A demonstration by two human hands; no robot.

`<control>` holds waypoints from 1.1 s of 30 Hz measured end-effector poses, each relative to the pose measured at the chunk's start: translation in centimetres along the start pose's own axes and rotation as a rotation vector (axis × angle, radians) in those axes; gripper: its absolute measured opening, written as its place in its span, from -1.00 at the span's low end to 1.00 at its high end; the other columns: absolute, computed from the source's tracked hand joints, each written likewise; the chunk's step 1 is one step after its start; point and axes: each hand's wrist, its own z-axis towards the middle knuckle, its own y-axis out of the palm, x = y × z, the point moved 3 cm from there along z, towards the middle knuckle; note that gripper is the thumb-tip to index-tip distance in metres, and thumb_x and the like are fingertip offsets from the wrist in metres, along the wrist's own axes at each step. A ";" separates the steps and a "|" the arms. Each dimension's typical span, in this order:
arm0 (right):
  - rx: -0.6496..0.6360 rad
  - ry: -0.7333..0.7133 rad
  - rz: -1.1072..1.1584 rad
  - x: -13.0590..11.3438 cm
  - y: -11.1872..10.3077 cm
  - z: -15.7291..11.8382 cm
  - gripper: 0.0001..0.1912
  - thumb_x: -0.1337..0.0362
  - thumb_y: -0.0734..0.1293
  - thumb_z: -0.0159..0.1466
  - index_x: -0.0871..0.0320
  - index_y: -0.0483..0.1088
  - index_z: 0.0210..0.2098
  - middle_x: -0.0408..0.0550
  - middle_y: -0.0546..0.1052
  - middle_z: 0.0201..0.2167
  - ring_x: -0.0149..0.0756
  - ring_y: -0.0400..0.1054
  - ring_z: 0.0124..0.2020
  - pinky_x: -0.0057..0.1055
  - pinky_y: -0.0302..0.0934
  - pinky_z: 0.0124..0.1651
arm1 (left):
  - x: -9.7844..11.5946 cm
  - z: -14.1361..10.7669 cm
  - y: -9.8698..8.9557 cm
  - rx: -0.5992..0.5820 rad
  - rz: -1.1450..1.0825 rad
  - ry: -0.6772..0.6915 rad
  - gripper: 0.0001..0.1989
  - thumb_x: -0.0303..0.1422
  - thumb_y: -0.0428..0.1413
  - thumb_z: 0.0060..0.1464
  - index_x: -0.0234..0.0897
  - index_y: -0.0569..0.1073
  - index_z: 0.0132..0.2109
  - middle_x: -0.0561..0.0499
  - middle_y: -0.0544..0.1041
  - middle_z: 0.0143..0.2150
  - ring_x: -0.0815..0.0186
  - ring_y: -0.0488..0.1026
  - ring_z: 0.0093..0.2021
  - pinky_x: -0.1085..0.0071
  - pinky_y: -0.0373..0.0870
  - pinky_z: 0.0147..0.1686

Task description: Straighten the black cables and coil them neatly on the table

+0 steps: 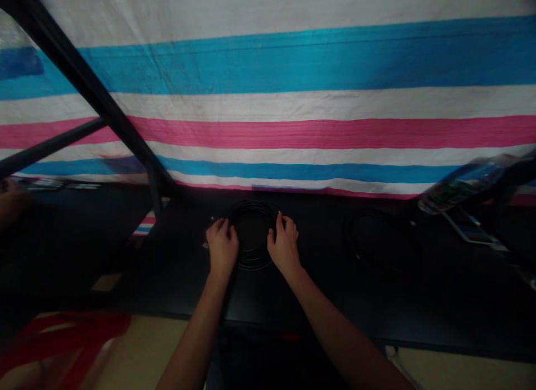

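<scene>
A coil of black cable [253, 262] lies on the dark tabletop in front of me, its loops forming a ring. On the ring's left side, my left hand [223, 240] has its fingers curled round the loops. My right hand [285, 242] grips the opposite side, with a small pale tip showing by its fingers. Another small light-coloured piece, perhaps a cable end, shows just left of my left hand. The undersides of the loops and the parts inside both hands are hidden.
A second black cable coil [350, 236] lies to the right. Beyond it are a phone [469, 227] and a tilted clear bottle [464, 183]. A black metal frame [90, 91] slants at left, before a striped sheet [293, 133]. Another person's hand [12, 203] shows at far left.
</scene>
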 end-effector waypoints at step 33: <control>-0.225 -0.053 0.207 2.8 3.0 8.5 -0.65 0.38 0.29 0.30 0.24 0.52 0.05 0.17 0.54 0.02 -0.10 0.42 0.05 -0.17 0.24 0.20 | -2.2 7.4 2.2 -0.392 0.071 0.083 -0.75 -0.29 0.15 0.16 -0.28 0.55 -0.04 -0.18 0.54 -0.14 0.04 0.50 -0.08 0.17 0.41 -0.03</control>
